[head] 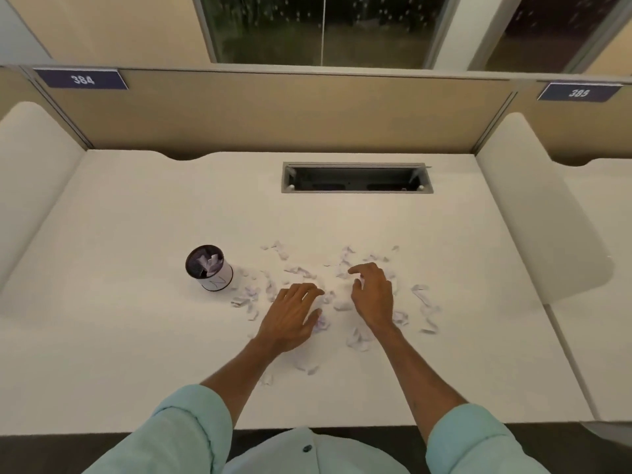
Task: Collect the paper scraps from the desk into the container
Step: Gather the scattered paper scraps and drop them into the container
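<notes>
Several white and pale-lilac paper scraps (pixel 425 304) lie scattered over the middle of the white desk (pixel 136 336). A small round container (pixel 210 268) with a dark mesh rim and a white wrap stands left of the scraps, with a few scraps inside it. My left hand (pixel 292 318) lies palm down on the scraps, fingers spread, with some paper under its thumb side. My right hand (pixel 372 295) hovers just to the right, fingers curled and apart over the pile. Neither hand visibly grips a scrap.
A rectangular cable opening (pixel 357 178) is sunk into the desk behind the scraps. Tan partition panels with number plates 384 (pixel 82 79) and 385 (pixel 578 93) close the back. White side dividers (pixel 533 213) flank the desk. The front edge runs near my sleeves.
</notes>
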